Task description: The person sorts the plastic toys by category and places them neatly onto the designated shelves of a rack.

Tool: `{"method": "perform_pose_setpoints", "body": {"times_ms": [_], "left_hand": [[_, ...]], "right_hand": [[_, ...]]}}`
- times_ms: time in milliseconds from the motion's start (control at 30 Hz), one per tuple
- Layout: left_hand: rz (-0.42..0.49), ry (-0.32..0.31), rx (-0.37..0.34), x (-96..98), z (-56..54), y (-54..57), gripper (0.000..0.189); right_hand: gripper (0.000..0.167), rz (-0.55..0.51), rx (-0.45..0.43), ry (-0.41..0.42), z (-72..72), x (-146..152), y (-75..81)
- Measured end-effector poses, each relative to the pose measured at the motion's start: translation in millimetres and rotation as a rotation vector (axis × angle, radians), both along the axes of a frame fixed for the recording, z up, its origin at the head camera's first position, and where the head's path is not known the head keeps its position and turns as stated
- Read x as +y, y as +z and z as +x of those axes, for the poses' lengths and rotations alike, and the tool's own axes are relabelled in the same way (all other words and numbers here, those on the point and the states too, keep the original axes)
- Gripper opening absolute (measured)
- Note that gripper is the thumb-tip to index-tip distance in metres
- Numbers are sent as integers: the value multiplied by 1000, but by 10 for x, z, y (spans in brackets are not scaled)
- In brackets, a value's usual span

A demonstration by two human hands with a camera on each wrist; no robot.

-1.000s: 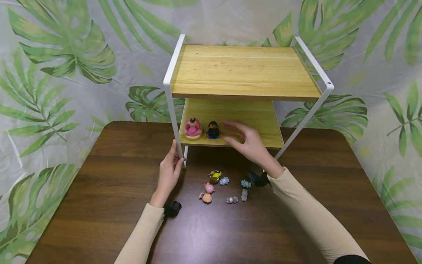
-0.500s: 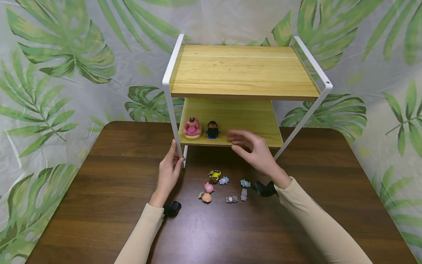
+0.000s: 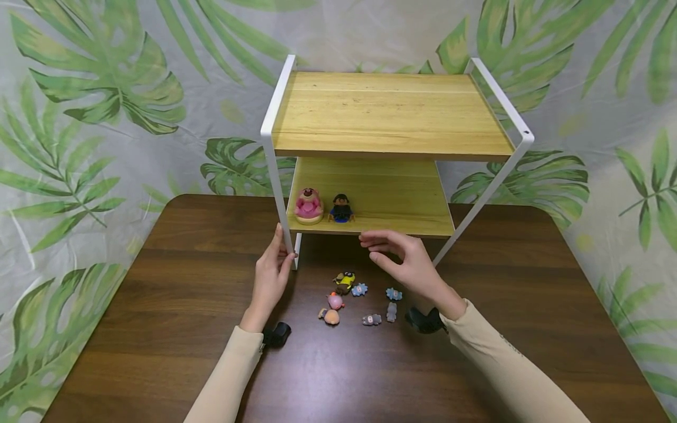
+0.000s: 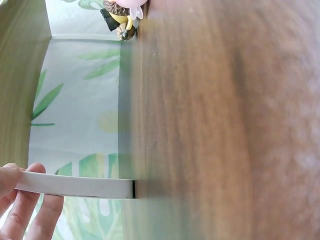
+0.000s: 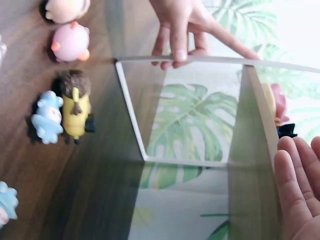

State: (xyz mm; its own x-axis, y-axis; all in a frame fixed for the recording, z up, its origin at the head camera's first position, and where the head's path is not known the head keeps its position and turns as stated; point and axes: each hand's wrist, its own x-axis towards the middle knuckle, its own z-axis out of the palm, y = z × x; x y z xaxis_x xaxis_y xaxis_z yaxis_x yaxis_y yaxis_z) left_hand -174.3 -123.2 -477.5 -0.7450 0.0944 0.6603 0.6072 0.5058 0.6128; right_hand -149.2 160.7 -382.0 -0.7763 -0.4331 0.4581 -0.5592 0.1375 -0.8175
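My left hand holds the front left leg of a two-tier shelf, thumb on one side and fingers on the other. In front of the lower board, my right hand hovers with relaxed fingers and nothing in them. On that board's left part sit a pink bear figure and, beside it, a dark-haired toy figure in black and blue. Below lie a yellow-and-brown figure, a pink round toy and a peach-coloured figure.
Two light blue figures and two grey figures also lie on the brown table, in front of the shelf. Behind stands a leaf-patterned cloth backdrop. The shelf's front right leg is close to my right hand.
My right hand has drawn back from beside the dark-haired figure, moving right and then down off the lower board. My left hand stays on the leg; the toys have not moved.
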Motion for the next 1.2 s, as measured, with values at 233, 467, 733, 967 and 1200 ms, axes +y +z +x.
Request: {"method": "perform_pose_setpoints", "body": {"times_ms": [233,467,733,967,1200], "left_hand": [[2,-2,-1,0,-5,-2,96],[1,-2,4,-1,0,0,96],[4,-5,2,2,0,4,96],[2,-3,1,3,-4,-2,97],[3,-4,-5,-2,-1,-2,97]], "right_hand": [[34,54,-26,-9,50,-6,-149],[32,106,-84,-9,135,-70,-185],[30,140,-162,43,244,-141,-198],[30,158,-185,80,239,-187,-459],[34,220,-220,100,185,-217,-764]]}}
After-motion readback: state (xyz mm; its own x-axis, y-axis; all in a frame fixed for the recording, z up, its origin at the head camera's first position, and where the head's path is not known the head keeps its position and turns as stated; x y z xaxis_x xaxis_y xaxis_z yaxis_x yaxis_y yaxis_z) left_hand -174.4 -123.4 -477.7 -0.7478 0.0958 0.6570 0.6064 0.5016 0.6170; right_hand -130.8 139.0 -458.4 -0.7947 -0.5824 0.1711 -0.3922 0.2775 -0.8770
